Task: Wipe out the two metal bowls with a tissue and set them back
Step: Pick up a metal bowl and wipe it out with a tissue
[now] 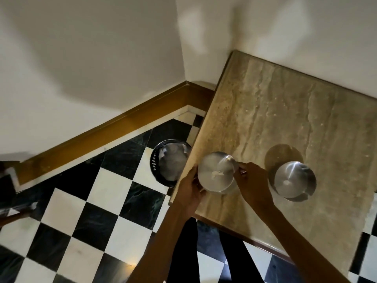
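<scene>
Two round metal bowls are over a beige marble table (285, 111). The left bowl (216, 172) is near the table's left edge, with a small white smear at its bottom. My left hand (191, 188) grips its left rim and my right hand (251, 180) pinches its right rim. The right bowl (293, 180) stands alone on the table, a small white spot in its middle. No tissue shows in either hand.
A black waste bin (169, 162) with white crumpled paper inside stands on the checkered floor (98, 217) just left of the table edge. White walls with a brown skirting (114, 127) close off the corner. Dark trouser legs show below the table's near edge.
</scene>
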